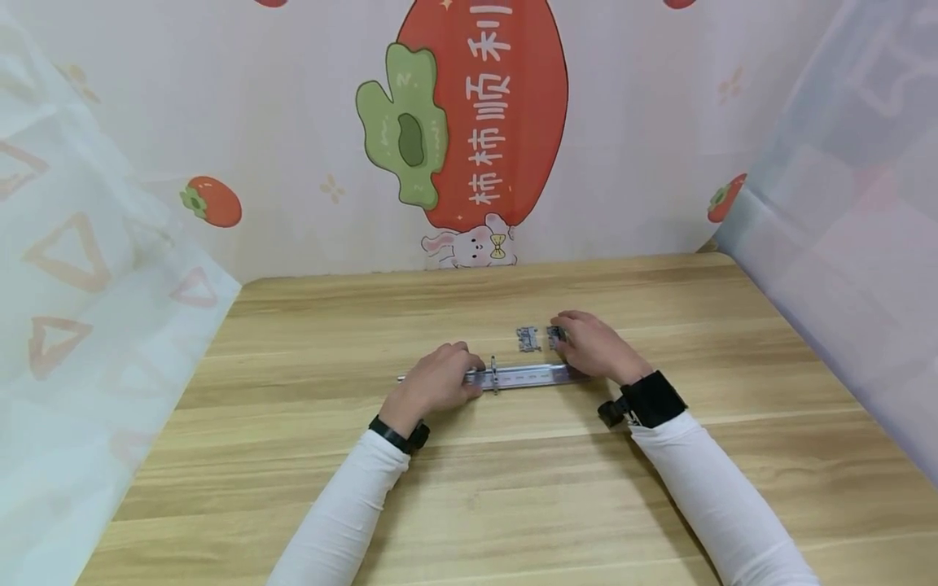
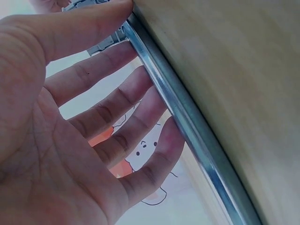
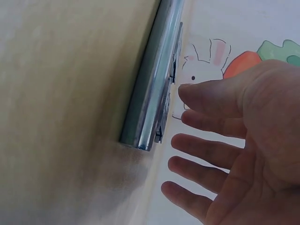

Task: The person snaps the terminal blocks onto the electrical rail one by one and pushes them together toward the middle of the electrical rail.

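A slotted metal mounting rail (image 1: 523, 377) lies crosswise on the table. My left hand (image 1: 438, 378) grips its left part, thumb along the near edge and fingertips against the far edge. Just right of that hand, a thin grey terminal block (image 1: 494, 382) stands upright across the rail; part of it shows past the thumb in the left wrist view. Behind the rail, two more grey terminal blocks lie flat, one in plain sight (image 1: 528, 338) and another (image 1: 553, 337) partly covered by my right hand (image 1: 592, 346). In the right wrist view, that hand's fingers reach out, spread and loosely bent.
The wooden table (image 1: 498, 496) ends at a printed backdrop (image 1: 308, 146) at the rear. Hanging sheets flank it at left (image 1: 88, 268) and right (image 1: 850, 179). A dark wrist camera (image 1: 611, 412) sits close to the rail's right end.
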`<control>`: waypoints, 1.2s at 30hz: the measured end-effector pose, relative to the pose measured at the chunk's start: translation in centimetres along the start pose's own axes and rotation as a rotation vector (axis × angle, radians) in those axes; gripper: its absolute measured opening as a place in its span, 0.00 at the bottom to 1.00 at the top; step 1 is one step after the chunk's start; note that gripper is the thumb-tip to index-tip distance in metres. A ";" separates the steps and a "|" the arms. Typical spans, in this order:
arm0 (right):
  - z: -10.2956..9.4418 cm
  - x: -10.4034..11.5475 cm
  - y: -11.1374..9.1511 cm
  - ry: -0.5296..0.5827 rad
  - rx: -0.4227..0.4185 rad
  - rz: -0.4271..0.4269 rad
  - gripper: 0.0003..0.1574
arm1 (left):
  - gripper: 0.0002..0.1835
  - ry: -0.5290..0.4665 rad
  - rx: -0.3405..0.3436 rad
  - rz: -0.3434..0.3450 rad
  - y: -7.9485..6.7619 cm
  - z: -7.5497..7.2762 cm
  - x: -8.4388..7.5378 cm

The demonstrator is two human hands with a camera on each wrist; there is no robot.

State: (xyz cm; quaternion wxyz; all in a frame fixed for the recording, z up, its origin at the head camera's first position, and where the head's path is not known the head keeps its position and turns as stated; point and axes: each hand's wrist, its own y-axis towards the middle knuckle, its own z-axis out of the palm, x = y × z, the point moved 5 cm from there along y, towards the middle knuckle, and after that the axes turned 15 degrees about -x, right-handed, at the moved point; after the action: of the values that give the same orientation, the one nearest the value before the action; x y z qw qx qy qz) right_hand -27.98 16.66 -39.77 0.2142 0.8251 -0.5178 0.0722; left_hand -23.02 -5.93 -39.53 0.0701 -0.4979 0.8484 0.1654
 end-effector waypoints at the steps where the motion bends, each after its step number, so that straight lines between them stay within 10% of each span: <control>1: 0.0 0.0 0.0 -0.004 0.002 -0.001 0.29 | 0.20 -0.003 0.000 -0.001 0.0 0.0 0.0; 36: 0.0 0.1 -0.1 -0.031 -0.012 0.019 0.24 | 0.20 -0.004 0.005 -0.011 -0.3 -0.2 -0.2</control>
State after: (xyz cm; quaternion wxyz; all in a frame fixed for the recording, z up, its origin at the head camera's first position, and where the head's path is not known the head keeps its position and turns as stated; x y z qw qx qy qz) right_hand -27.86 16.58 -39.74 0.2105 0.8198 -0.5294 0.0585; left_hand -22.64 -5.92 -39.36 0.0740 -0.5020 0.8459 0.1642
